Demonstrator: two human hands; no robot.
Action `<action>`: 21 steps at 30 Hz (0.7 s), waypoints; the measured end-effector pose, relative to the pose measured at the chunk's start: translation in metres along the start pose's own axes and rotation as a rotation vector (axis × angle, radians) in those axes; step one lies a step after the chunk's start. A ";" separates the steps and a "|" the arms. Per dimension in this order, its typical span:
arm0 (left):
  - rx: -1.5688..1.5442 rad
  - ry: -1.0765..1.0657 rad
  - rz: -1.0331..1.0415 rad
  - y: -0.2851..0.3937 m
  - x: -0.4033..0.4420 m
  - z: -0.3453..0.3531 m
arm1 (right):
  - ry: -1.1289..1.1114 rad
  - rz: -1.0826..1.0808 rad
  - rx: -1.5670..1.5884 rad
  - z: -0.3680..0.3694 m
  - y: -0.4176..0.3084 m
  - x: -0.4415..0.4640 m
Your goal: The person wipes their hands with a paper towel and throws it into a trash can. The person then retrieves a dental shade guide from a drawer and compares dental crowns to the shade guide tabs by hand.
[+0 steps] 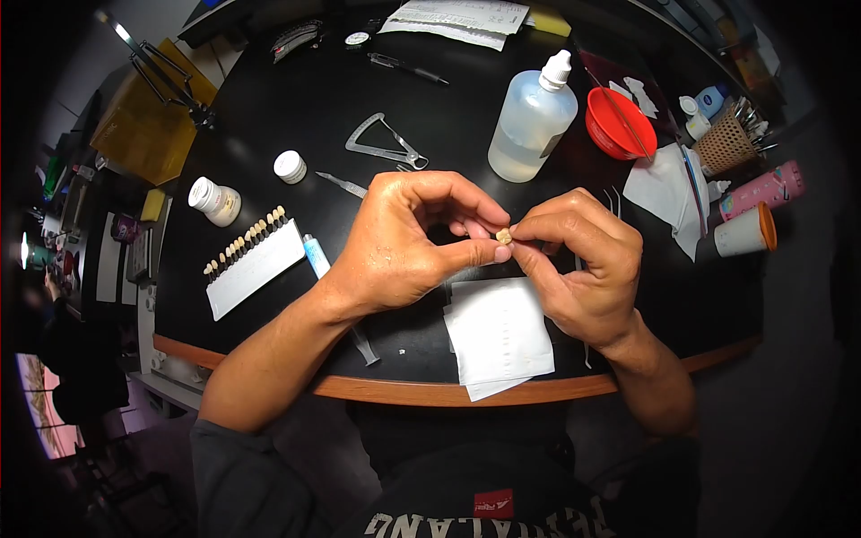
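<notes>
A small cream tooth-shaped piece [504, 236] is pinched between the fingertips of both hands, above the dark table. My left hand [404, 238] holds it from the left with thumb and fingers closed on it. From the right, the thumb and index finger of my right hand [587, 260] grip it too. White paper sheets [500, 336] lie just below the hands. A metal caliper [386, 143] and a pointed metal tool [343, 185] lie beyond my left hand. To the left is a white holder [257, 269] with a row of tooth-coloured shade tabs.
Behind the hands stand a clear bottle [534, 121] and a red bowl [619, 124]. Two small white jars [290, 167] are at the left, a syringe [317, 257] by my left wrist. Tissues [668, 197], a cup [744, 230] and a brush basket [725, 143] stand right.
</notes>
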State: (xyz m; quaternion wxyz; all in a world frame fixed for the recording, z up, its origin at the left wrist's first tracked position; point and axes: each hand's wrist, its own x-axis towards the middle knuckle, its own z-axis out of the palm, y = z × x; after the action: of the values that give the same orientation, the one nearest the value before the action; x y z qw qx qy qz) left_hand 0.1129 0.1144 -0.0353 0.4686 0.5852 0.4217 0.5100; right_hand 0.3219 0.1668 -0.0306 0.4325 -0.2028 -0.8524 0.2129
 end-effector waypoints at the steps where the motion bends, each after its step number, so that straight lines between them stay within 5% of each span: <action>1: 0.000 0.000 0.000 0.000 0.000 0.000 | -0.002 -0.001 -0.001 0.000 0.000 0.000; 21: 0.025 -0.011 -0.037 0.003 -0.001 -0.001 | -0.001 0.010 0.004 -0.001 0.000 0.001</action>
State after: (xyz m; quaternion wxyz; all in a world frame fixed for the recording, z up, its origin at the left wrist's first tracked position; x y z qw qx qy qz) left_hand 0.1117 0.1129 -0.0324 0.4730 0.5858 0.4362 0.4928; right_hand 0.3217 0.1672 -0.0294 0.4316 -0.2060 -0.8511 0.2169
